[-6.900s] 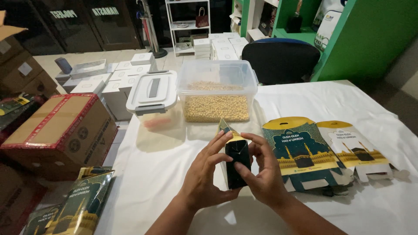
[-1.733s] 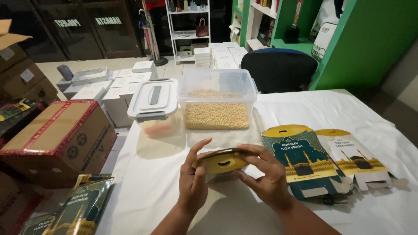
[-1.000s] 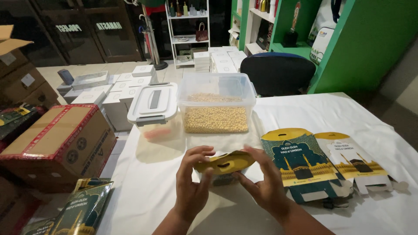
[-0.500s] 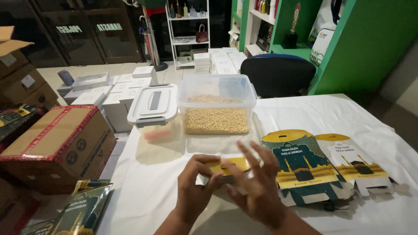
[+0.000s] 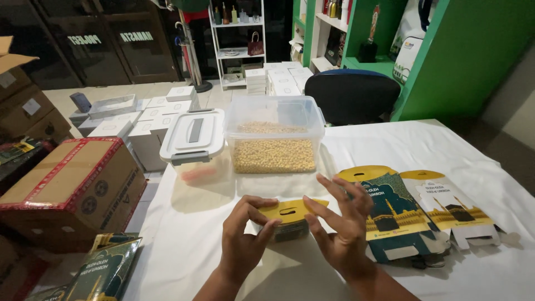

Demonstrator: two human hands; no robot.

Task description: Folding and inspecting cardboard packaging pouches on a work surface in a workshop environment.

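While held, small box [image 5: 290, 218] crosswise (yellow flap [image 5: 292, 209] up).

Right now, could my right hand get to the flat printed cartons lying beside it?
Probably yes: the right hand is open beside the flat cartons, with only bare tablecloth between; fingertips just touch the small box.

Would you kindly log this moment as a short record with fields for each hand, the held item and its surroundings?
Left hand: left hand grips the left end of the small dark carton with a yellow top flap.
Right hand: right hand, fingers spread, touches the flap's right end.
Behind: clear plastic tub of pale beans, its white lid alongside.
Right: flat printed cartons.
Surface: white tablecloth.
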